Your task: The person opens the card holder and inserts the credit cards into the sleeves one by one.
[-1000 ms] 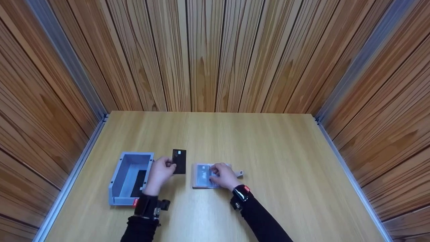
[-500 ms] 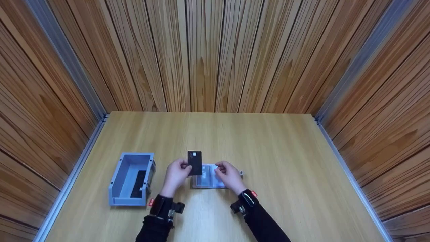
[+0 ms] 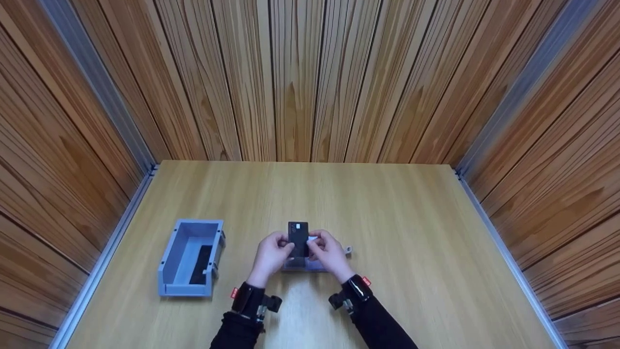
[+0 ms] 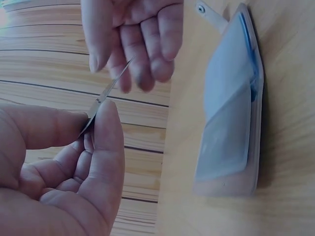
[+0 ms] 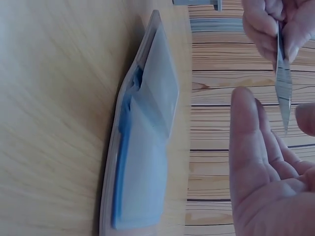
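Head view, lower center of the frame: a person holds a black card (image 3: 298, 237) over a wooden desk (image 3: 411, 232), one long edge in the grasp of the left hand (image 3: 272, 253), thumb against fingers. At the card's other side is the right hand (image 3: 329, 253), which from where I stand seems to meet the edge; both wrist views settle it, showing thumb and fingers apart, around the card's free end without gripping it.

Below the card lies an open card holder (image 4: 226, 113), its clear sleeves fanned in the right half of the left wrist view, a snap strap (image 4: 211, 15) poking out near the top. By my reading, the work stands midway for this card: it is lifted and lined up above the holder, but not yet in a sleeve. Whether the bluish sleeves already contain other cards, I cannot tell.

More appears to be left at the lower left of the head view, where a gray-blue bin (image 3: 184, 290) has a dark flat piece (image 3: 200, 265) in its right part, untouched by either of the hands.
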Available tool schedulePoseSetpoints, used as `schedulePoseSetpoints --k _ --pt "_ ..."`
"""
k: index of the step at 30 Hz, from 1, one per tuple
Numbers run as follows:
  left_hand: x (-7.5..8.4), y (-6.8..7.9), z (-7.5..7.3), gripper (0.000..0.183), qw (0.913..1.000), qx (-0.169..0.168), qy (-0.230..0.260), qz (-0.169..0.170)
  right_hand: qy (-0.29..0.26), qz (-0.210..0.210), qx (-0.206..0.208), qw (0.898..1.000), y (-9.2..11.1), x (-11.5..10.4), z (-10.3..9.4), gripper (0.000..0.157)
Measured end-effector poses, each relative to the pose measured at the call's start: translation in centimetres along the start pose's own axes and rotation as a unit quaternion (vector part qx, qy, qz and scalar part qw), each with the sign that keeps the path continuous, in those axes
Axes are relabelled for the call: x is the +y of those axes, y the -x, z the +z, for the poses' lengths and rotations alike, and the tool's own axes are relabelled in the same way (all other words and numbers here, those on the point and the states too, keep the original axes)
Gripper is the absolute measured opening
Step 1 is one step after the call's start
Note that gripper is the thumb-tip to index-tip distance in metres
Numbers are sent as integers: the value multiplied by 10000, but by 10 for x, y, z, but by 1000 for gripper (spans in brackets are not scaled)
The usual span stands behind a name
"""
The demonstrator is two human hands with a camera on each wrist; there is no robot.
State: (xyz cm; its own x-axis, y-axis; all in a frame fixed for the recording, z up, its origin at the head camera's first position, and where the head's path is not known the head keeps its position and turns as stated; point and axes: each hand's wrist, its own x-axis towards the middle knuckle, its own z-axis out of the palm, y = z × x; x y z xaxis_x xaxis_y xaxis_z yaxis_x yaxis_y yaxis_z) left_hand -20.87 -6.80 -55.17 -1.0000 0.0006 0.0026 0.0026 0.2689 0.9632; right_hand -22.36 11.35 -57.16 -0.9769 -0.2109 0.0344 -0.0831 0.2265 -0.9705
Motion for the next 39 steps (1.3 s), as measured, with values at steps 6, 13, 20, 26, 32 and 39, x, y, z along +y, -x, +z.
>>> schedulePoseSetpoints --k 6,13,20,26,32,39 --pt "-4 0 7 6 10000 18 -26 -25 146 16 18 9999 1 0 0 26" --pt "-6 0 11 7 9997 17 242 -18 -146 45 80 9999 0 3 0 27" --pt "-14 -2 10 9 9997 200 -130 7 -397 3 241 9989 -2 5 -7 24" --pt "-27 -4 5 11 9904 705 -1187 75 -229 323 574 9976 -3 18 -13 23" --pt "-39 -5 4 12 9811 847 -1736 -85 60 527 748 9958 -4 30 -15 21" --pt "-47 -7 3 15 9733 828 -2134 -183 241 668 743 9947 -4 33 -17 20"
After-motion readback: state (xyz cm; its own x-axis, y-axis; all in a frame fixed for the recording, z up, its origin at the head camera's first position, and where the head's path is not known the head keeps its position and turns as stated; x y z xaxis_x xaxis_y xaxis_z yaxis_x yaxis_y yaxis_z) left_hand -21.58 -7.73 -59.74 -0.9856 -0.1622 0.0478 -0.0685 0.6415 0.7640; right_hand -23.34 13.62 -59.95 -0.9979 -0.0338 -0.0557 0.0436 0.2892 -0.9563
